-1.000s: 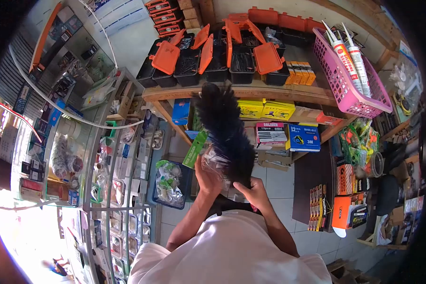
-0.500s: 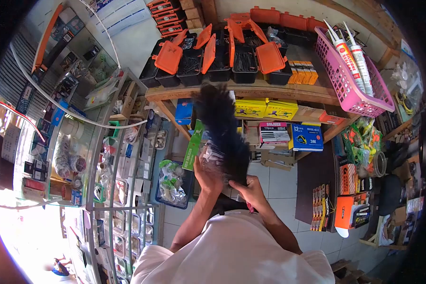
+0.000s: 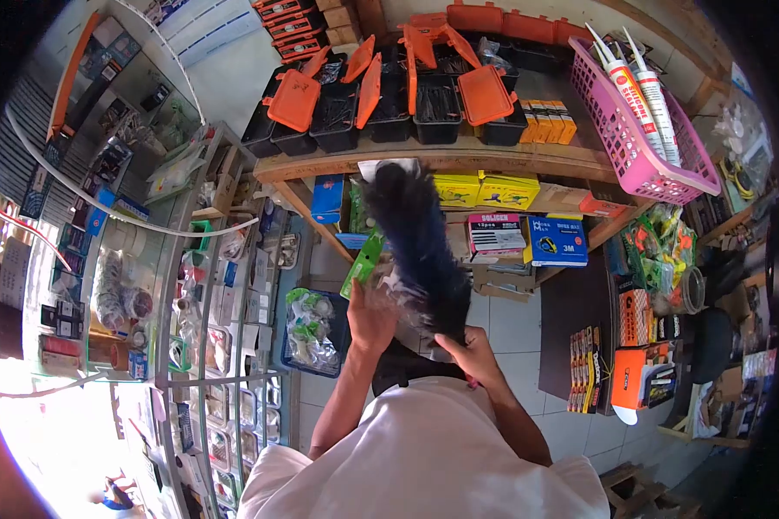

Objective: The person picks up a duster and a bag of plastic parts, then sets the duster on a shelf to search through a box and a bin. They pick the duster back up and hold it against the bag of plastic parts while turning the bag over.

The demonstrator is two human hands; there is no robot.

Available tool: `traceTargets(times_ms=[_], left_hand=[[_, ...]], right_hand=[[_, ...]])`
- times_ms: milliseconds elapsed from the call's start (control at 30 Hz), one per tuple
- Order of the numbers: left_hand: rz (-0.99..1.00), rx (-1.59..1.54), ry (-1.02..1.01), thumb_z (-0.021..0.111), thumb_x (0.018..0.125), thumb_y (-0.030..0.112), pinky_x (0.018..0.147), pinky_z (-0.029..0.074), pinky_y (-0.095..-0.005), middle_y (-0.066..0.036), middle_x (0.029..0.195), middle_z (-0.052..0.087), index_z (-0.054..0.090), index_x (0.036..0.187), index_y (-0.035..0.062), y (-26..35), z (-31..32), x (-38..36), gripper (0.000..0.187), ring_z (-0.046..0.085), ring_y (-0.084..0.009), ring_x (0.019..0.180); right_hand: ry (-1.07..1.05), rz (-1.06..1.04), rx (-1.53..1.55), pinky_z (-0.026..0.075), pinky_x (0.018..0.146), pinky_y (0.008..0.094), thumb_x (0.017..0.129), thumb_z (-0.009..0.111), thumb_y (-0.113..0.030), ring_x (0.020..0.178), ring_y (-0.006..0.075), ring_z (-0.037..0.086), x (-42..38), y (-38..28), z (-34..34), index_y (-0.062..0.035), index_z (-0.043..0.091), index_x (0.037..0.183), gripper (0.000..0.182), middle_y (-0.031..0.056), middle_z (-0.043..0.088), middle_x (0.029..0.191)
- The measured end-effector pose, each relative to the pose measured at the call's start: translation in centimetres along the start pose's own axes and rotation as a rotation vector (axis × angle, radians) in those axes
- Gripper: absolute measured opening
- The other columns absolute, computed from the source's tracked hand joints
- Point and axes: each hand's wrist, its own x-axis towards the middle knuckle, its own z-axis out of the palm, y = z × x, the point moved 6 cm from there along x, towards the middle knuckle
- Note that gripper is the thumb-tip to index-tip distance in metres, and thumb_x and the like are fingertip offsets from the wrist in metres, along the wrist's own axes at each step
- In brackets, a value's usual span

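Observation:
A dark feather duster, blurred by motion, is gripped near its base by my right hand, with the fingers closed round it. Its feathers reach up and away from me, toward the wooden shelf edge. My left hand is closed on a packet with a green header card, held upright left of the duster. The feathers cover part of the packet's pale, see-through body, and they seem to brush against it. The duster's handle is mostly hidden by my right hand.
Ahead, a wooden shelf bears black boxes with orange lids and a pink basket with sealant tubes. Below are yellow boxes and a blue box. A glass cabinet stands left, beside a blue bin of packets.
The duster's tip has swung slightly to the right and its base has moved right with my right hand. The green-headed packet has tilted further to the right. The view has shifted slightly.

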Motion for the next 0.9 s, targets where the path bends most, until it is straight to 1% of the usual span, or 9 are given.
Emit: traceTargets(times_ms=[267, 400, 500, 600, 667, 700, 733, 800, 900], left_hand=[[0.026, 0.024, 0.112, 0.023, 0.1, 0.05, 0.106, 0.033, -0.0475, -0.013, 0.132, 0.052, 0.045, 0.134, 0.0068, 4.3, -3.0, 1.9, 0.059, 0.047, -0.0319, 0.123], [-0.149, -0.126, -0.341, 0.022, 0.099, 0.052, 0.107, 0.033, -0.0475, -0.015, 0.13, 0.052, 0.049, 0.13, 0.0044, 4.6, -0.5, 1.9, 0.062, 0.046, -0.0328, 0.124], [-0.025, 0.013, 0.112, 0.021, 0.099, 0.052, 0.105, 0.036, -0.0487, -0.016, 0.127, 0.054, 0.049, 0.129, 0.0046, 4.8, -2.0, 2.0, 0.063, 0.048, -0.0338, 0.12], [-0.213, -0.3, -0.418, 0.024, 0.098, 0.055, 0.105, 0.036, -0.0465, -0.017, 0.13, 0.051, 0.042, 0.134, 0.0057, 4.4, -0.9, 2.5, 0.064, 0.048, -0.0316, 0.121], [-0.113, -0.089, 0.112, 0.027, 0.099, 0.048, 0.103, 0.038, -0.0465, -0.012, 0.122, 0.056, 0.048, 0.129, 0.0071, 4.0, -0.1, 1.6, 0.055, 0.052, -0.0303, 0.114], [-0.113, -0.089, 0.112, 0.027, 0.099, 0.048, 0.103, 0.038, -0.0465, -0.012, 0.122, 0.056, 0.048, 0.129, 0.0071, 3.8, -0.9, 1.9, 0.055, 0.052, -0.0303, 0.114], [0.129, 0.531, 0.009, 0.03, 0.099, 0.045, 0.102, 0.039, -0.0461, -0.012, 0.121, 0.057, 0.049, 0.129, 0.007, 4.8, -2.1, 2.4, 0.052, 0.052, -0.0296, 0.114], [0.058, -0.115, -0.13, 0.038, 0.098, 0.036, 0.101, 0.04, -0.044, -0.01, 0.119, 0.059, 0.051, 0.128, 0.0062, 3.7, -4.7, 1.9, 0.044, 0.054, -0.0283, 0.113], [0.306, 1.207, -0.086, 0.036, 0.098, 0.035, 0.103, 0.039, -0.043, -0.01, 0.123, 0.057, 0.051, 0.128, 0.0064, 4.8, -2.1, 2.2, 0.044, 0.053, -0.0282, 0.115]], right_hand=[[-0.086, -0.099, -0.399, 0.038, 0.051, 0.0262, 0.094, 0.055, -0.016, 0.054, 0.0085, 0.04, -3.6, 1.2, -6.1, 0.0021, 0.061, 0.101, 0.021, 0.0047, 0.048, 0.059], [-0.049, -0.144, -0.431, 0.035, 0.048, 0.0273, 0.091, 0.054, -0.011, 0.052, 0.0083, 0.04, -4.9, 0.8, -5.2, 0.0025, 0.061, 0.091, 0.015, 0.0038, 0.042, 0.055], [0.012, -0.179, -0.481, 0.038, 0.05, 0.0266, 0.09, 0.054, -0.009, 0.053, 0.0091, 0.041, -4.7, 1.6, -5.1, 0.001, 0.063, 0.11, 0.024, 0.0038, 0.046, 0.057], [-0.113, -0.2, -0.524, 0.044, 0.06, 0.0267, 0.089, 0.057, -0.009, 0.062, 0.0112, 0.052, -4.5, 1.4, -3.7, -0.0019, 0.06, 0.119, 0.031, 0.0154, 0.059, 0.07], [-0.065, -0.135, -0.406, 0.046, 0.065, 0.0269, 0.09, 0.057, -0.009, 0.065, 0.0127, 0.054, -4.0, 1.7, -3.7, -0.0018, 0.059, 0.12, 0.031, 0.0165, 0.065, 0.078], [-0.045, -0.165, -0.423, 0.043, 0.06, 0.0254, 0.089, 0.058, -0.008, 0.062, 0.0099, 0.048, -3.7, 2.4, -3.8, -0.0006, 0.06, 0.117, 0.029, 0.0099, 0.056, 0.07], [-0.024, -0.196, -0.44, 0.039, 0.055, 0.0238, 0.088, 0.059, -0.007, 0.06, 0.0071, 0.041, -3.6, 2.7, -3.9, 0.0005, 0.061, 0.115, 0.028, 0.0032, 0.047, 0.062], [-0.037, -0.183, -0.416, 0.038, 0.054, 0.0238, 0.089, 0.058, -0.007, 0.06, 0.0071, 0.041, -3.7, 0.9, -3.1, 0.001, 0.061, 0.114, 0.027, 0.0025, 0.047, 0.063], [-0.033, -0.155, -0.366, 0.037, 0.054, 0.0235, 0.091, 0.056, -0.008, 0.06, 0.0069, 0.04, -3.6, 0.6, -2.7, 0.0013, 0.06, 0.114, 0.026, 0.0009, 0.047, 0.063]])
